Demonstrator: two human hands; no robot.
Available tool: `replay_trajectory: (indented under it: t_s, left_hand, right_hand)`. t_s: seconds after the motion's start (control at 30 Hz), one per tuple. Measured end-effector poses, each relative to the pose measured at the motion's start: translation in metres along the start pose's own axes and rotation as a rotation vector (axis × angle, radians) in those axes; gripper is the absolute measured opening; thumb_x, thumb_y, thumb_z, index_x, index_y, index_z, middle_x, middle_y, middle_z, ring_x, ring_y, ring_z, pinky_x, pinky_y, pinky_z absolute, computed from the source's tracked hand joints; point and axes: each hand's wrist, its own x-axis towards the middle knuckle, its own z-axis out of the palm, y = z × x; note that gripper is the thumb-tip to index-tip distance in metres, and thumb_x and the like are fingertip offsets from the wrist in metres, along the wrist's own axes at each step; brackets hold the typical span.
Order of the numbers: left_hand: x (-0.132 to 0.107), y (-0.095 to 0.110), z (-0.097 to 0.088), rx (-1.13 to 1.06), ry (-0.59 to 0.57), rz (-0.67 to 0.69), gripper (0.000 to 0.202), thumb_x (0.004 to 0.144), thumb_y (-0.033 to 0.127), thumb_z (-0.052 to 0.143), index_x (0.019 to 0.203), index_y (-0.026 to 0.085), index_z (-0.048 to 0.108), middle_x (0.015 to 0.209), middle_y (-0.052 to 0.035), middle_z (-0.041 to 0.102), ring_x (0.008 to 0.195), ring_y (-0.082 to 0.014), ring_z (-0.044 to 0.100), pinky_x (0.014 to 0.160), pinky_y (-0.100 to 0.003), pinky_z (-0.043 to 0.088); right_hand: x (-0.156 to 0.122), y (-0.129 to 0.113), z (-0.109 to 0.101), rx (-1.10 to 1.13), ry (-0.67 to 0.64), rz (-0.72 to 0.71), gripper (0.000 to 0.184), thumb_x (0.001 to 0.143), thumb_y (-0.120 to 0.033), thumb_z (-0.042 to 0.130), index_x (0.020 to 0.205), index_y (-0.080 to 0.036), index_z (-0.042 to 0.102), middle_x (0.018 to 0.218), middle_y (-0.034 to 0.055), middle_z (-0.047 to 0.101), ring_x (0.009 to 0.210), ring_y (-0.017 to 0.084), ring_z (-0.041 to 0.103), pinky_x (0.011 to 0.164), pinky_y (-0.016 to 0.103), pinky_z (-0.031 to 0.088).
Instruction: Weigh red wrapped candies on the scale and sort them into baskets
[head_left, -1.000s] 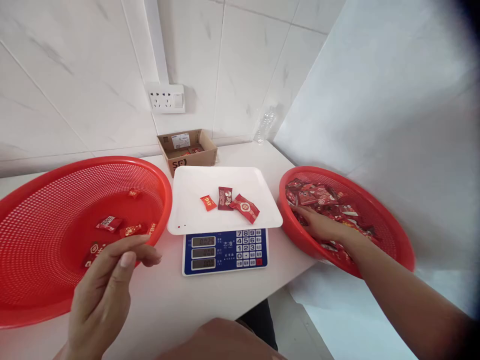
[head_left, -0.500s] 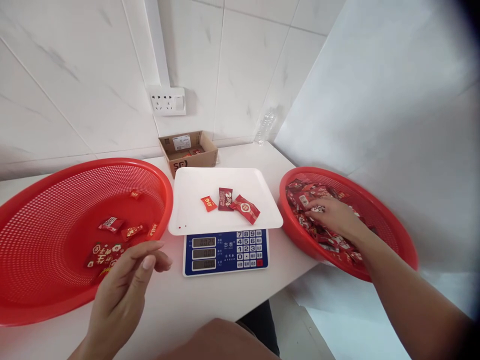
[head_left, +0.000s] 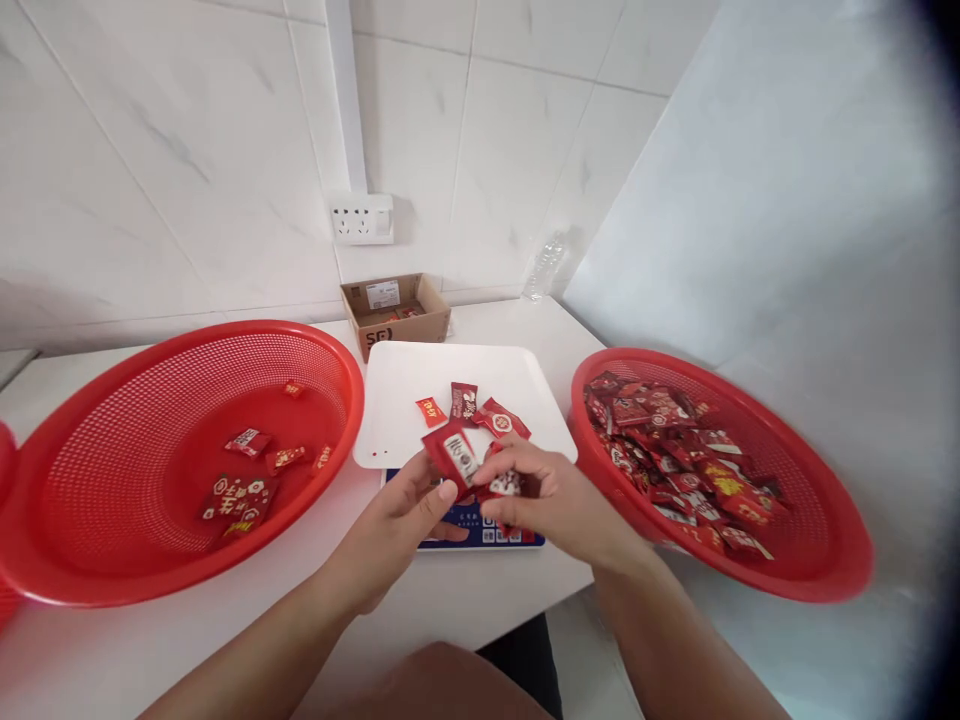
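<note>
Above the front of the scale my two hands meet over small red snack packets. My left hand (head_left: 409, 515) pinches a red snack packet (head_left: 454, 455) with a white label. My right hand (head_left: 544, 490) is closed on another red snack packet (head_left: 504, 484), partly covered by its fingers. Behind them, three packets lie on the white weighing pan (head_left: 397, 380): a small orange-red one (head_left: 430, 411), a dark red one (head_left: 463, 401) and a red one with a round emblem (head_left: 504, 418). The hands hide most of the blue scale panel (head_left: 517, 537).
A red mesh basket (head_left: 97, 420) with several packets stands left. Another red basket (head_left: 832, 540), heaped with packets, stands right. Behind the scale are an open cardboard box (head_left: 409, 330) and a clear plastic bottle (head_left: 544, 268). A socket panel (head_left: 362, 219) is on the wall.
My right hand has left the right basket and come over the scale with red packets. My left hand has moved right to meet it and now grips a packet. The view has shifted slightly.
</note>
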Motion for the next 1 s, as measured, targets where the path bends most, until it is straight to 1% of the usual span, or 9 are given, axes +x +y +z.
replay_trajectory:
  t_s: [0.13, 0.23, 0.3, 0.43, 0.5, 0.57, 0.67, 0.87, 1.0]
  left_hand:
    - [0.005, -0.001, -0.009, 0.024, 0.136, 0.035, 0.036, 0.084, 0.045, 0.055, 0.109, 0.018, 0.059, 0.105, -0.0062, 0.065, 0.088, -0.0174, 0.062, 0.067, -0.027, 0.055]
    - [0.007, -0.003, -0.020, 0.199, 0.233, 0.101, 0.034, 0.083, 0.041, 0.057, 0.108, 0.019, 0.051, 0.093, -0.0037, 0.066, 0.076, -0.0149, 0.062, 0.054, -0.022, 0.051]
    - [0.011, -0.003, -0.025, 0.382, 0.251, 0.153, 0.034, 0.085, 0.040, 0.054, 0.112, 0.021, 0.047, 0.089, -0.0025, 0.067, 0.073, -0.0153, 0.063, 0.052, -0.023, 0.051]
    - [0.029, 0.000, -0.028, 0.937, 0.247, 0.377, 0.028, 0.090, 0.033, 0.046, 0.116, 0.024, 0.051, 0.098, -0.0045, 0.068, 0.081, -0.0176, 0.065, 0.068, -0.031, 0.054]
    - [0.038, 0.002, -0.028, 1.055, 0.241, 0.449, 0.027, 0.091, 0.028, 0.044, 0.116, 0.024, 0.055, 0.108, -0.0064, 0.066, 0.095, -0.0210, 0.062, 0.081, -0.037, 0.052]
    - [0.043, 0.004, -0.029, 1.108, 0.255, 0.477, 0.029, 0.091, 0.026, 0.043, 0.116, 0.023, 0.057, 0.114, -0.0087, 0.064, 0.105, -0.0255, 0.058, 0.088, -0.044, 0.048]
    - [0.041, 0.004, -0.030, 1.178, 0.297, 0.504, 0.030, 0.091, 0.028, 0.042, 0.116, 0.021, 0.058, 0.115, -0.0109, 0.064, 0.107, -0.0283, 0.056, 0.088, -0.047, 0.047]
    - [0.019, 0.001, -0.037, 1.210, 0.358, 0.556, 0.027, 0.091, 0.031, 0.045, 0.112, 0.022, 0.059, 0.106, -0.0073, 0.068, 0.099, -0.0216, 0.061, 0.082, -0.034, 0.052]
    - [-0.007, 0.004, -0.046, 1.216, 0.423, 0.654, 0.021, 0.089, 0.026, 0.049, 0.105, 0.022, 0.062, 0.097, -0.0045, 0.070, 0.088, -0.0172, 0.065, 0.077, -0.027, 0.052]
  right_hand:
    - [0.003, 0.003, 0.016, -0.036, -0.059, 0.027, 0.015, 0.071, -0.032, 0.070, 0.085, -0.025, 0.067, 0.091, 0.0007, 0.053, 0.065, 0.011, 0.053, 0.056, 0.026, 0.048]
    - [0.004, 0.009, 0.009, -0.118, 0.068, 0.027, 0.017, 0.075, -0.032, 0.066, 0.091, -0.026, 0.065, 0.098, 0.0016, 0.055, 0.079, 0.015, 0.056, 0.070, 0.029, 0.050]
    - [0.004, 0.013, 0.003, -0.164, 0.153, 0.003, 0.019, 0.076, -0.032, 0.065, 0.093, -0.026, 0.064, 0.101, 0.0019, 0.057, 0.091, 0.017, 0.056, 0.080, 0.032, 0.048]
    - [0.004, 0.017, -0.002, -0.183, 0.249, -0.066, 0.021, 0.078, -0.032, 0.062, 0.098, -0.026, 0.063, 0.109, 0.0028, 0.057, 0.102, 0.019, 0.055, 0.090, 0.035, 0.044]
    - [0.006, 0.017, -0.002, -0.187, 0.285, -0.082, 0.022, 0.078, -0.032, 0.061, 0.099, -0.026, 0.063, 0.112, 0.0039, 0.056, 0.106, 0.019, 0.054, 0.091, 0.036, 0.044]
    - [0.009, 0.017, -0.002, -0.192, 0.323, -0.088, 0.023, 0.078, -0.032, 0.062, 0.100, -0.026, 0.063, 0.115, 0.0049, 0.055, 0.109, 0.021, 0.053, 0.092, 0.037, 0.044]
    - [0.019, 0.019, -0.001, -0.213, 0.378, -0.124, 0.022, 0.079, -0.030, 0.062, 0.100, -0.026, 0.063, 0.113, 0.0050, 0.055, 0.112, 0.021, 0.051, 0.095, 0.040, 0.042]
    - [0.043, 0.022, 0.008, -0.257, 0.429, -0.194, 0.022, 0.080, -0.027, 0.059, 0.102, -0.026, 0.063, 0.113, 0.0068, 0.051, 0.111, 0.022, 0.052, 0.092, 0.043, 0.047]
    - [0.036, 0.018, 0.000, -0.399, 0.586, -0.274, 0.023, 0.082, -0.032, 0.058, 0.104, -0.026, 0.063, 0.115, 0.0077, 0.051, 0.113, 0.022, 0.051, 0.097, 0.042, 0.044]
